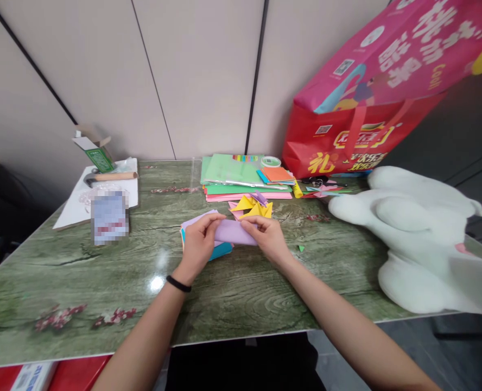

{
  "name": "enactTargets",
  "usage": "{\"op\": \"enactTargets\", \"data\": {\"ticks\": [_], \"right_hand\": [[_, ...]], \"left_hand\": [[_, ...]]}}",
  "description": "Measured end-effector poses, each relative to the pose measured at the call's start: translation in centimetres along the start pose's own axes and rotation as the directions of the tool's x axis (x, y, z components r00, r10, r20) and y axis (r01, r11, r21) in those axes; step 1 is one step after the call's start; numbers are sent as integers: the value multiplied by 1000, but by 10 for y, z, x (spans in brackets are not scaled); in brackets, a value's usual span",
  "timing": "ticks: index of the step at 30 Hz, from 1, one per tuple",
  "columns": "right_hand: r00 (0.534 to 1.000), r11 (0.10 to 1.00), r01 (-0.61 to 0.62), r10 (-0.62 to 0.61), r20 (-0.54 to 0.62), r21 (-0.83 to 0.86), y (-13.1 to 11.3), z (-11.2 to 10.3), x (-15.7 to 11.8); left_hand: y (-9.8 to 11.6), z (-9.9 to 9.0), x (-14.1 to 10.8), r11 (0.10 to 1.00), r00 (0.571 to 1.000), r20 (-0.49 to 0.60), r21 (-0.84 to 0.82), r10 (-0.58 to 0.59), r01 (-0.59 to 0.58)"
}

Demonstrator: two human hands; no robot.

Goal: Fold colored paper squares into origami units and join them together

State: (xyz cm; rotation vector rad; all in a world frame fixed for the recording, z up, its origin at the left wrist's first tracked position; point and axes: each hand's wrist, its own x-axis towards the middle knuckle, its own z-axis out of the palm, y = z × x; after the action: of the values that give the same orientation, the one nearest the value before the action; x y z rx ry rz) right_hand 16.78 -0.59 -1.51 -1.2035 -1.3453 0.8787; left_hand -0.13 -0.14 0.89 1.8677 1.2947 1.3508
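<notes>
Inward, both hands point(200, 239) point(267, 236) on purple paper point(235, 232)

You sit in what looks like a home: a white plush toy point(416, 217) lies on the tabletop point(233, 293), gift bags point(347, 136) beside it.

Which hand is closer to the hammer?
Left. The left hand is right of the hammer and closer to the person; the right hand is even farther right.

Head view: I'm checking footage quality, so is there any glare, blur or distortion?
Head view: a white glare spot on the table, left of the black wristband; head view: pixelation hides an item at left, the plush toy looks slightly soft, and wall seams fan apart upward, perhaps wide-lens distortion.
</notes>
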Motion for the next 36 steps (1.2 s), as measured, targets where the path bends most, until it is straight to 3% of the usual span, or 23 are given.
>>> {"op": "enactTargets", "data": {"ticks": [10, 22, 30, 36], "right_hand": [[996, 998, -51, 49, 79, 28, 0, -2, 2], [999, 999, 14, -15, 33, 30, -4, -4, -1], [1000, 999, 19, -19, 5, 33, -7, -4, -2], [997, 997, -19, 14, 73, 74, -2, -4, 0]], "left_hand": [[-1, 1, 1, 999, 999, 31, -20, -39, 39], [-4, -2, 4, 977, 989, 30, -154, -142, 145], [-2, -3, 3, 982, 992, 17, -142, -127, 128], [0, -3, 2, 996, 998, 15, -57, -61, 62]]}}
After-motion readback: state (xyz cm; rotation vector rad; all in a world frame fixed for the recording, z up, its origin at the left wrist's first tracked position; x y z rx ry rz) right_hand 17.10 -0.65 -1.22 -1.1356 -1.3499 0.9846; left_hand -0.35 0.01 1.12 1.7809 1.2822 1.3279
